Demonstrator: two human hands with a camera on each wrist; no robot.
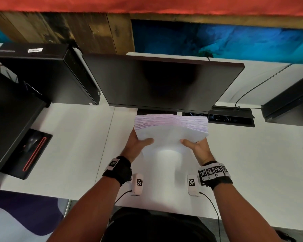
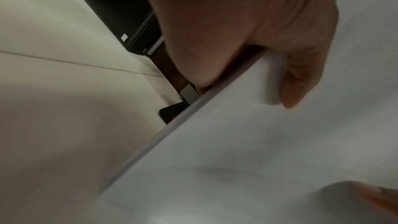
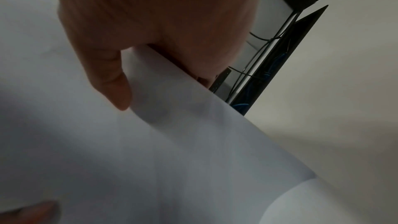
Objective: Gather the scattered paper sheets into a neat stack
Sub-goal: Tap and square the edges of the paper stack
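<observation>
No writing can be read anywhere. The small white label point(image 1: 35, 50) on top of the black desktop computer case point(image 1: 47, 74), far up and left of the gripped paper, is too blurred to make out. The square black-and-white coded markers point(image 1: 213, 172) on the black wrist bands, just behind the gripping hands, carry patterns, not letters.

Head view is bright and evenly lit, edges bowed by the wide lens, glare on the white desk point(image 1: 80, 145). Both wrist views are dim, soft, motion-blurred.

Smooth white paper stack point(image 1: 171, 131), glossy black monitor point(image 1: 164, 82), matt white desk point(image 1: 73, 137)
</observation>
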